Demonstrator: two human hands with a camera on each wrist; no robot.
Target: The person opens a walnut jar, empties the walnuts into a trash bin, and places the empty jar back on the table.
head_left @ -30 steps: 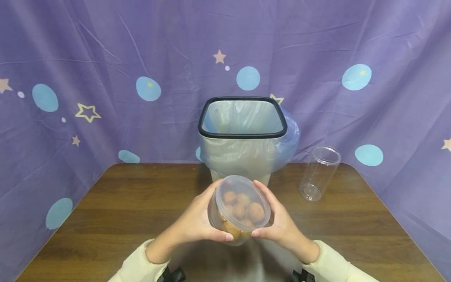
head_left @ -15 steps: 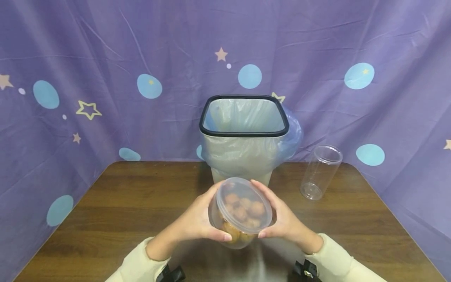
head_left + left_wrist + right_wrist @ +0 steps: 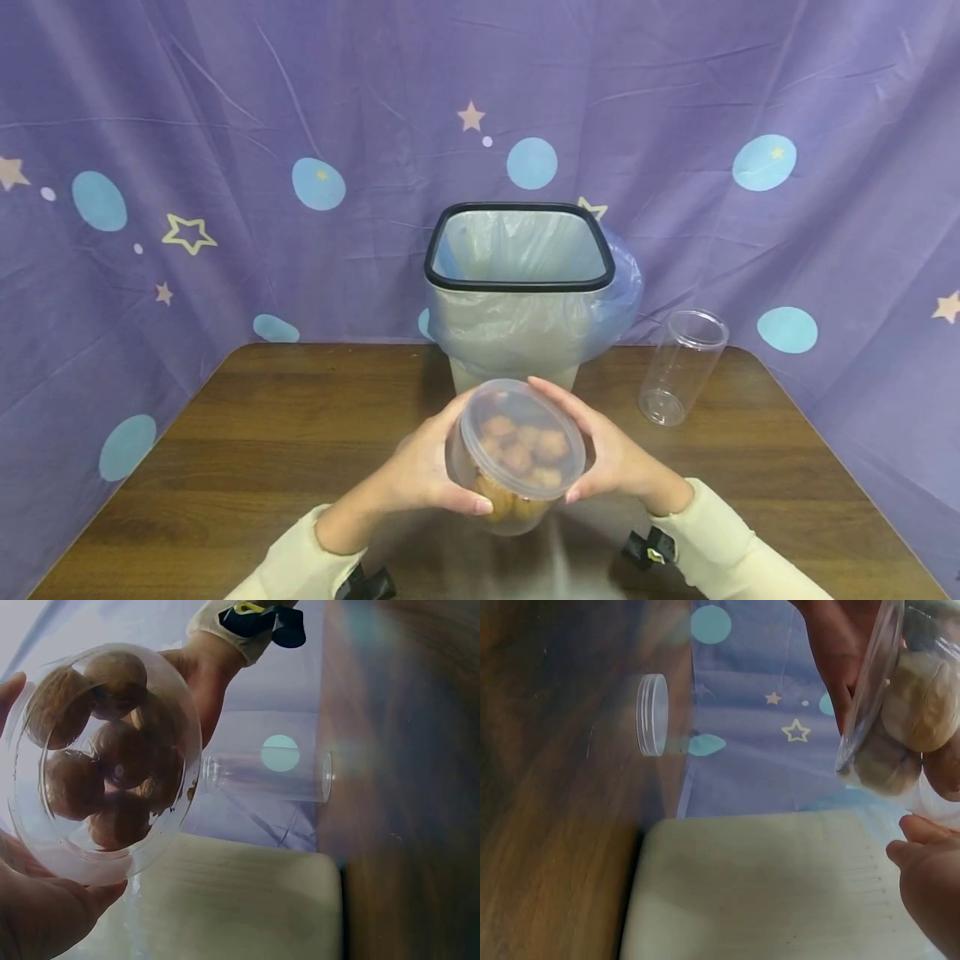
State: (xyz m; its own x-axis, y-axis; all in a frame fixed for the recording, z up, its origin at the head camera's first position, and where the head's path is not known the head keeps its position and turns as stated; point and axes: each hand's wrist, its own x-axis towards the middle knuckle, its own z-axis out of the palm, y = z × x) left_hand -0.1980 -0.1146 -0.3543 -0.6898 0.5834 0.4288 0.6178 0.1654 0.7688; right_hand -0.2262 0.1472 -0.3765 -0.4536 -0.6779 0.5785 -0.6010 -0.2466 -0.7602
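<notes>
Both hands hold a clear plastic jar [image 3: 517,467] of walnuts [image 3: 120,754] above the table, its translucent lid [image 3: 504,404] tilted toward the head camera. On the jar's left side, my left hand [image 3: 420,467] grips with the thumb in front and the fingers behind. My right hand [image 3: 611,458] holds the other side, index fingertip at the lid's far edge and thumb at the near right rim; a gap shows between palm and jar. The left wrist view shows the jar's underside with several walnuts against it.
A bin [image 3: 517,333] with a black rim and a bluish bag stands behind the hands. To its right is a tall clear jar [image 3: 678,367] without a lid. A round translucent lid [image 3: 652,715] rests on the wooden table [image 3: 300,392]; a purple curtain [image 3: 375,100] hangs behind.
The jar has shifted slightly right and down. My right thumb has slid from the jar's front toward the right along the lid's rim, and the right wrist has turned a little.
</notes>
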